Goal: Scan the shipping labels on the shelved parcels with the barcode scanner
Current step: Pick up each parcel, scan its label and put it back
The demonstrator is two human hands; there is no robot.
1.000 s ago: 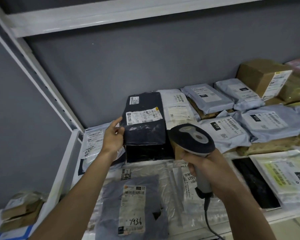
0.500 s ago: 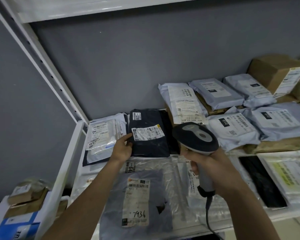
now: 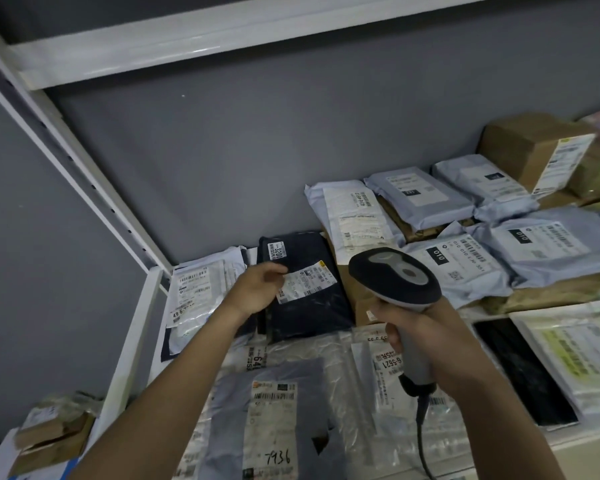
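Note:
A black parcel (image 3: 312, 306) with a white shipping label (image 3: 307, 284) lies flat at the back left of the white shelf (image 3: 132, 327). My left hand (image 3: 257, 289) rests on the parcel's left edge, thumb and fingers loosely apart beside the label, gripping nothing. My right hand (image 3: 426, 327) is closed around the handle of the grey and black barcode scanner (image 3: 394, 277). The scanner's head sits just right of the black parcel and points toward the back of the shelf. Its cable (image 3: 421, 431) hangs down.
Grey poly-bag parcels (image 3: 541, 247) and brown cartons (image 3: 530, 150) fill the shelf's back right. A clear-bagged parcel (image 3: 194, 296) lies left of the black one. A grey bag marked 7936 (image 3: 274, 424) and bubble mailers lie in front. More boxes (image 3: 52, 434) sit lower left.
My left hand has lowered the black parcel from upright to flat on the shelf and loosened its hold. The scanner has stayed in my right hand, shifting slightly right.

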